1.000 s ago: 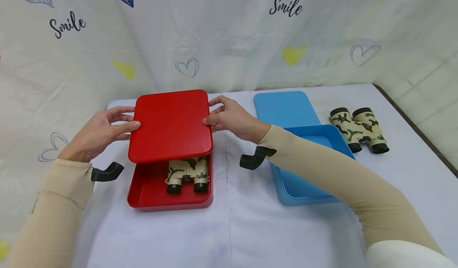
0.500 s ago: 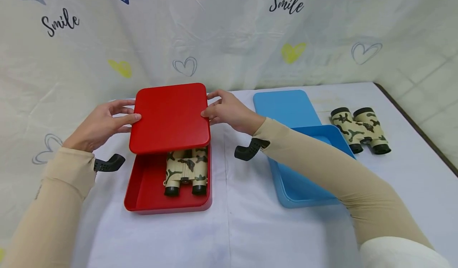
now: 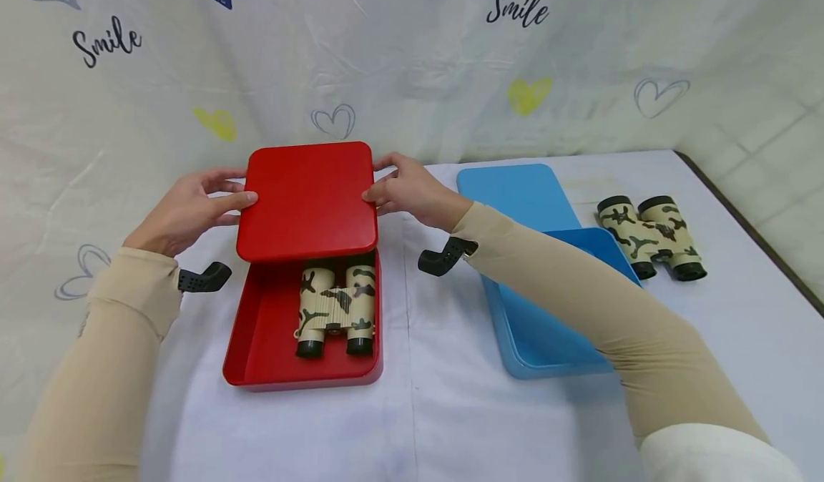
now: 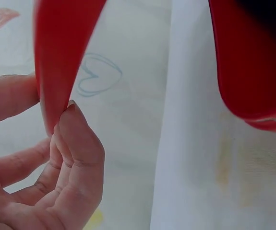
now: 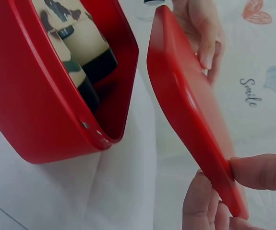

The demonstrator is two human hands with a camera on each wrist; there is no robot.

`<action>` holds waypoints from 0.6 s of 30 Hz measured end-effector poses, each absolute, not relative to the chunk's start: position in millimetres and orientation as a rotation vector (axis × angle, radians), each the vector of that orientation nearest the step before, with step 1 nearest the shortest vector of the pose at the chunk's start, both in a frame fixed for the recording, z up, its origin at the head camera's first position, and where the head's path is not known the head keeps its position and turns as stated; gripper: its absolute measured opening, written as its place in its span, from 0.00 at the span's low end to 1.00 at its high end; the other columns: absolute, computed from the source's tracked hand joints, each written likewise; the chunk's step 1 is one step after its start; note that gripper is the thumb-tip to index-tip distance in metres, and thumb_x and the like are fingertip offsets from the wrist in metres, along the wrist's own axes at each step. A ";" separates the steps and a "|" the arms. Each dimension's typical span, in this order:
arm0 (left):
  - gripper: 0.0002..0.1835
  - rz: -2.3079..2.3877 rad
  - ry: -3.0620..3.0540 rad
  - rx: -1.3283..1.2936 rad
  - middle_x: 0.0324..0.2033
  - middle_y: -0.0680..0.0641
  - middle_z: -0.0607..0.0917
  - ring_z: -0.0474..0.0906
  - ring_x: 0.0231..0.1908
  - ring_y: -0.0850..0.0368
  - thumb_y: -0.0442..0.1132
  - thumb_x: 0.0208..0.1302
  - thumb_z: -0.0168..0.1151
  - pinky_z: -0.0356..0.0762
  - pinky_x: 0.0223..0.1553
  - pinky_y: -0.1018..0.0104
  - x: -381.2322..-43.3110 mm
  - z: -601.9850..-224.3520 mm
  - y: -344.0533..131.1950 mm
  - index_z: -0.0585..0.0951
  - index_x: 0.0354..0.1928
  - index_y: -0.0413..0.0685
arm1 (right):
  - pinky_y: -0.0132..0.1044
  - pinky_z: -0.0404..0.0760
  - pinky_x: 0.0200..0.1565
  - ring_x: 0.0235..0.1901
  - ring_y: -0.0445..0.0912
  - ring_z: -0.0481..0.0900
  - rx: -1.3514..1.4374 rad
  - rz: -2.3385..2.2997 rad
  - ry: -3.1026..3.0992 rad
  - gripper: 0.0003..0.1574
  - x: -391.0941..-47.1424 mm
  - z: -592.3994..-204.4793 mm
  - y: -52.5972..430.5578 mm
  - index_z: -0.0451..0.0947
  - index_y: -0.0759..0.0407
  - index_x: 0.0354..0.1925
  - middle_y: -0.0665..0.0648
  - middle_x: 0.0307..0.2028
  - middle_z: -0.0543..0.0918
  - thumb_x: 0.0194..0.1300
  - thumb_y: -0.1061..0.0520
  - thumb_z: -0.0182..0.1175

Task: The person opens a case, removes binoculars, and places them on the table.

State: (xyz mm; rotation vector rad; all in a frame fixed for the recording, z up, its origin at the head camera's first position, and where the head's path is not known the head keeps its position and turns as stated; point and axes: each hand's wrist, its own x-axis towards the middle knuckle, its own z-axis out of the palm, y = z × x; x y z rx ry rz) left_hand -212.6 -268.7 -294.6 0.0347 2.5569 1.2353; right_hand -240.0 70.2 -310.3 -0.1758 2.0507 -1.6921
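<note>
Both hands pinch a red lid [image 3: 307, 199] by its opposite sides, thumbs on top and fingers at the edge. My left hand [image 3: 196, 207] grips the left side and my right hand [image 3: 415, 192] the right side. The lid is held up above the far part of a red box [image 3: 270, 335], whose near part is uncovered. Inside the box, at its right, lies a pair of camouflage binoculars [image 3: 336, 310], its far end partly shaded by the lid. The right wrist view shows a gap between the lid [image 5: 190, 110] and the box [image 5: 46, 115].
A blue box [image 3: 547, 339] stands open to the right, partly under my right forearm. Behind it lies a flat blue lid [image 3: 515, 192]. Another pair of camouflage binoculars [image 3: 651, 237] lies on the white tablecloth [image 3: 489, 425] at the far right. A printed curtain [image 3: 425, 53] hangs behind.
The hands have moved the red lid up and away toward the back. More of the binoculars inside the red box now shows. The blue box, its lid and the other binoculars stay put.
</note>
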 end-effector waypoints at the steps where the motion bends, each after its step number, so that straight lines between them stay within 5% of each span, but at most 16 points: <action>1: 0.44 1.233 2.557 0.034 0.73 0.42 0.66 0.81 0.47 0.70 0.58 0.73 0.61 0.84 0.47 0.78 -214.0 -294.9 -268.4 0.55 0.82 0.48 | 0.45 0.86 0.60 0.47 0.52 0.86 -0.180 -1.687 2.056 0.35 -241.8 -310.8 70.1 0.61 0.57 0.70 0.62 0.53 0.82 0.71 0.60 0.63; 9: 0.45 1.194 2.566 0.024 0.73 0.39 0.66 0.79 0.53 0.61 0.58 0.72 0.61 0.86 0.51 0.73 -226.5 -301.0 -266.7 0.55 0.82 0.49 | 0.49 0.84 0.63 0.48 0.53 0.85 -0.175 -1.675 2.067 0.36 -254.9 -314.9 69.1 0.60 0.57 0.71 0.62 0.57 0.79 0.71 0.59 0.63; 18: 0.41 1.271 2.485 0.043 0.69 0.46 0.67 0.80 0.52 0.65 0.54 0.75 0.59 0.84 0.51 0.77 -244.4 -302.7 -271.7 0.55 0.82 0.49 | 0.44 0.86 0.61 0.49 0.52 0.85 -0.140 -1.647 2.101 0.36 -266.2 -318.4 65.4 0.60 0.56 0.72 0.61 0.57 0.80 0.72 0.58 0.63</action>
